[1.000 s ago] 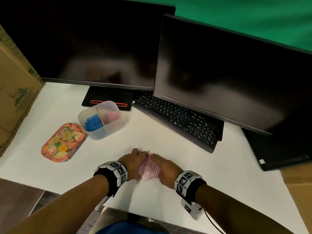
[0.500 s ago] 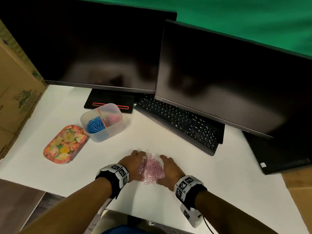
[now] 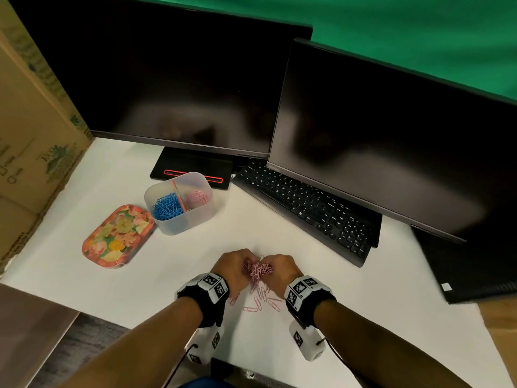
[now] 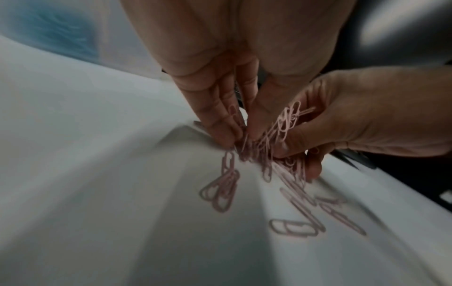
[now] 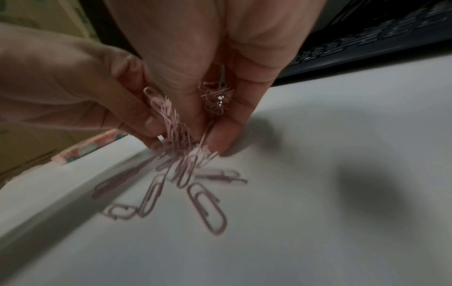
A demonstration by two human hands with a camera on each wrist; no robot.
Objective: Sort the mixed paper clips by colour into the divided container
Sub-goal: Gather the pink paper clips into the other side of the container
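White table [image 3: 349,317] open to my right, keyboard [image 3: 305,208] behind. Divided container [image 3: 181,222] far-left, blue and pink sorted inside. My left hand [image 3: 235,271] and right hand [image 3: 282,271] both clench the pink paper clips [image 3: 258,271]; strays [image 3: 260,299] lie beneath.

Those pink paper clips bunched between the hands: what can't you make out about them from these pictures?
- Count in the pink paper clips: head view, too small and tangled.
- Clips inside the left hand and right hand: wrist views, fingers and blur hide them.
- Loose clips near the wrists: bands may cover some.
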